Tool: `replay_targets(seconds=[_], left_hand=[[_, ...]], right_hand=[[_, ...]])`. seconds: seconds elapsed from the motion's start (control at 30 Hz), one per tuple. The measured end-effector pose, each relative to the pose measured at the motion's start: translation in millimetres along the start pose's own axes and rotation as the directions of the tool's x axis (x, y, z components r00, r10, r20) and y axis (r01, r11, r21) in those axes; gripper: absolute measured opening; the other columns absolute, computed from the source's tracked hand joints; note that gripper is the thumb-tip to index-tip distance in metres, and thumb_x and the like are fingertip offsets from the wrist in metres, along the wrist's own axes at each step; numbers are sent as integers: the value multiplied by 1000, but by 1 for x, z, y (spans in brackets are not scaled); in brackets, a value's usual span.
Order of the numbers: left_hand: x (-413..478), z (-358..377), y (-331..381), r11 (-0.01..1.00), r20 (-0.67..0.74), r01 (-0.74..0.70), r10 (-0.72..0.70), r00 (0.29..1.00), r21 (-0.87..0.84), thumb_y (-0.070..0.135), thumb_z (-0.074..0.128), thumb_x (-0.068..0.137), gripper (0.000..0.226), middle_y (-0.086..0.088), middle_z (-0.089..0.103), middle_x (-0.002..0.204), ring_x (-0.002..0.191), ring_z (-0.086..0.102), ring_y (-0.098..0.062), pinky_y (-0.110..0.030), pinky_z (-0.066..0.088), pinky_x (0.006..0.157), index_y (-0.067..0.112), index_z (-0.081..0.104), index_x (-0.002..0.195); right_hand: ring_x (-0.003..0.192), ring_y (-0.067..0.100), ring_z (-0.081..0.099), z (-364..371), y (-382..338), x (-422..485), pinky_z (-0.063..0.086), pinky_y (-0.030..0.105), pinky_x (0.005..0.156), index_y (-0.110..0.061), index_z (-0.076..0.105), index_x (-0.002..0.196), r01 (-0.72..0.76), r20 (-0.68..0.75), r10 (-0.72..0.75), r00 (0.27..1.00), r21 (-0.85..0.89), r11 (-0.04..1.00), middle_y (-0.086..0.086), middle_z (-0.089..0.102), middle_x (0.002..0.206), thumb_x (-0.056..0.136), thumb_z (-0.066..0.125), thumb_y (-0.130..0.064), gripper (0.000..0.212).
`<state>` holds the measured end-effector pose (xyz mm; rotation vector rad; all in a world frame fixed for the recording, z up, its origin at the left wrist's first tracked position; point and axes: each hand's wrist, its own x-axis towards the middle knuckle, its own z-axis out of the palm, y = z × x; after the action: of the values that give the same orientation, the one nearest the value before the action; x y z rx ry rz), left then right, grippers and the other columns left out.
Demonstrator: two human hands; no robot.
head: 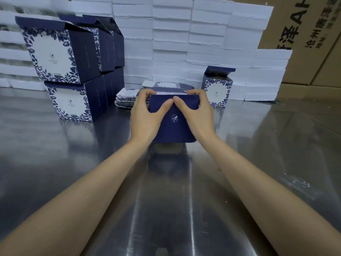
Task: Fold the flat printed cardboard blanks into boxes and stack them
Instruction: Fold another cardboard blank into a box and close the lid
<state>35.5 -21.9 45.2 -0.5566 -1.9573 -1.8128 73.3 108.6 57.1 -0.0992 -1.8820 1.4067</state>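
On the left of the shiny steel table (pixel 55 163) stood a stack of finished navy-and-white floral cardboard boxes (pixel 73 71), two tiers high and more than one deep, their top flaps up and not yet tucked. Just right of that stack lay a low pile of flat printed blanks (pixel 127 98) waiting to be folded, with more flat pieces showing behind the hands. Further right a single folded floral box (pixel 217 89) stood alone with its lid flap raised, well apart from the stack. Judging by this, the job was partly done: several boxes were made and stacked, one was in hand, and a fair pile of blanks remained.

The left hand (pixel 145 119) gripped the navy box being folded (pixel 174 126), which was in the middle of the table just in front of the blanks. Its fingers curled over the far top edge and its thumb pressed the dark panel that bears a small white logo. The right hand (pixel 199 117) mirrored it, fingers hooked over the far edge and thumb tip touching the left thumb. Both seemed to be pressing a flap closed. A wall of white foam blocks (pixel 169 43) rose behind, with brown corrugated cartons (pixel 304 52) at the far right.
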Motion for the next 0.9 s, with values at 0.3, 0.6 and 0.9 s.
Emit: replay_targets(seconds=[0.3, 0.6, 0.9], left_hand=[[10, -5, 2, 1000, -47, 5, -4, 999, 18, 53, 59, 90, 24, 15, 64, 87, 85, 61, -6, -34, 51, 80, 29, 58, 95], [14, -13, -9, 994, 161, -56, 70, 985, -89, 32, 42, 104, 20, 22, 49, 132, 124, 44, 9, -12, 36, 99, 22, 59, 104], [18, -16, -25, 984, 189, -89, 118, 975, -152, 18, 53, 100, 14, 9, 65, 114, 136, 40, -4, -13, 32, 104, 14, 67, 104]], right_hand=[[82, 14, 58, -13, -6, 15, 45, 33, 74, -22, 64, 91, 113, 102, -107, 989, -56, 992, 4, 68, 88, 96, 58, -22, 8], [79, -2, 56, -18, 0, 10, 46, 30, 76, -22, 67, 99, 55, 215, -70, 974, 76, 996, -14, 64, 95, 100, 51, -14, 18], [95, 11, 59, -17, 6, 7, 49, 47, 97, -14, 69, 107, -32, 156, 6, 988, 161, 987, 3, 67, 104, 95, 59, -8, 17]])
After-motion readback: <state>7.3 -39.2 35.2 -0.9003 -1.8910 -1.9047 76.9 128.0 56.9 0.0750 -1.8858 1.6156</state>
